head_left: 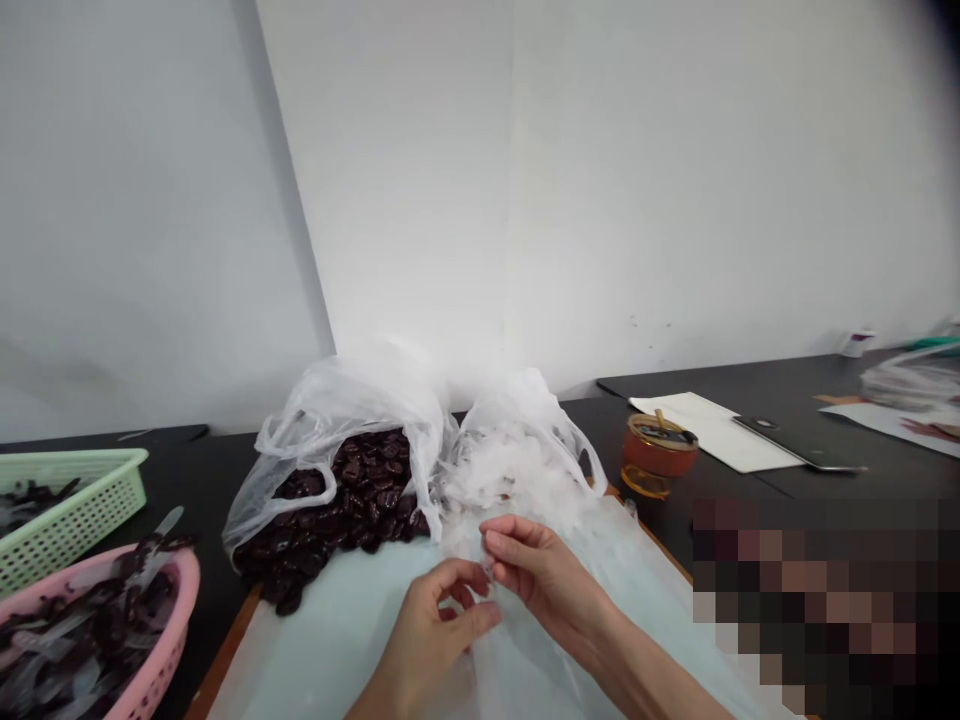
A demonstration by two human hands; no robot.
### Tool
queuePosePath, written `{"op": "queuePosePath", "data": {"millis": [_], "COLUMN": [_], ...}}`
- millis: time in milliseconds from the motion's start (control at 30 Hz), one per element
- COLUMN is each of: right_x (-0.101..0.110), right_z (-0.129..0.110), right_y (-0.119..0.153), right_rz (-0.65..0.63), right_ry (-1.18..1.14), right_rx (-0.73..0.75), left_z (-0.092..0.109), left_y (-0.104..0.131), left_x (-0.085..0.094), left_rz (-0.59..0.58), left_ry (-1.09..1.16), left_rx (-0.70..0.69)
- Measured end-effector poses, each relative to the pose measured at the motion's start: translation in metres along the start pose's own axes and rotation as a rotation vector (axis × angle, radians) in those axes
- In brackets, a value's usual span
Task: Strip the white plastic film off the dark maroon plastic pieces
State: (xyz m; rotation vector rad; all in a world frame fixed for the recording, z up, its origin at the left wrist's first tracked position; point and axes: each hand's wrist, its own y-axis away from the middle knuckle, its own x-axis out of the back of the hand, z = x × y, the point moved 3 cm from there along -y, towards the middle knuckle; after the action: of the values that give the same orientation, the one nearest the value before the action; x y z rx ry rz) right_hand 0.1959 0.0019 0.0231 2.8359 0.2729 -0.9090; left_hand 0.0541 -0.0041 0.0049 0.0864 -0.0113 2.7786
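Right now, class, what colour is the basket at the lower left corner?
Pink: the basket shows best in the head view, filled with dark pieces.

No readable text anywhere in my view. White paper sheet (716, 430) at two o'clock: blank on its visible face. Small amber jar (658, 455) at one o'clock: no legible label. Papers (911, 395) at far three o'clock: print too blurred to make out.

Two bags sit at 12 o'clock: bag of dark pieces (352, 490) left, bag of clear pieces (517, 450) right. Two baskets (90, 600) at 9, jar (658, 455) and phone (799, 443) around 2.
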Motion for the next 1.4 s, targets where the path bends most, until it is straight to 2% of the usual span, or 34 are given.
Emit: {"op": "queuePosePath", "data": {"millis": [133, 233, 333, 400, 500, 600, 700, 767, 867, 967, 1100, 1200, 1300, 1400], "right_x": [0.002, 0.006, 0.005, 0.002, -0.003, -0.006, -0.007, -0.007, -0.008, -0.009, -0.008, -0.006, -0.005, -0.007], "right_z": [-0.002, -0.007, -0.010, -0.011, -0.012, -0.014, -0.017, -0.019, -0.020, -0.016, -0.008, -0.003, -0.001, -0.001], "right_y": [-0.002, -0.003, -0.001, 0.002, 0.006, 0.008, 0.009, 0.010, 0.011, 0.009, 0.004, 0.001, 0.001, 0.003], "right_rz": [-0.003, 0.068, 0.076, 0.062, 0.055, 0.032, 0.019, 0.033, 0.042, -0.008, -0.043, -0.030, -0.018, -0.018], "right_ry": [-0.015, 0.025, 0.100, 0.177, 0.341, 0.435, 0.481, 0.509, 0.544, 0.555, 0.592, 0.646, 0.665, 0.663], "right_rx": [0.016, 0.080, 0.128, 0.146, 0.194, 0.250, 0.289, 0.300, 0.310, 0.301, 0.263, 0.246, 0.241, 0.233], "left_z": [0.002, 0.002, 0.001, -0.001, -0.002, 0.001, 0.007, 0.007, 0.003, -0.001, 0.001, 0.005, 0.005, 0.002], "left_y": [0.002, 0.003, 0.004, 0.005, 0.003, -0.002, -0.008, -0.012, -0.017, -0.019, -0.018, -0.017, -0.018, -0.018], "left_x": [0.001, 0.000, -0.001, -0.003, -0.001, 0.022, 0.061, 0.082, 0.094, 0.092, 0.087, 0.088, 0.089, 0.081], "left_rz": [-0.016, -0.055, -0.069, -0.102, -0.129, 0.021, 0.288, 0.401, 0.447, 0.448, 0.413, 0.399, 0.371, 0.320], "left_ry": [0.057, 0.183, 0.250, 0.232, 0.004, -0.275, -0.485, -0.618, -0.747, -0.797, -0.762, -0.647, -0.444, -0.157], "left_rx": [-0.050, 0.012, 0.046, 0.069, 0.071, 0.006, -0.076, -0.118, -0.139, -0.133, -0.164, -0.175, -0.126, -0.046]}}
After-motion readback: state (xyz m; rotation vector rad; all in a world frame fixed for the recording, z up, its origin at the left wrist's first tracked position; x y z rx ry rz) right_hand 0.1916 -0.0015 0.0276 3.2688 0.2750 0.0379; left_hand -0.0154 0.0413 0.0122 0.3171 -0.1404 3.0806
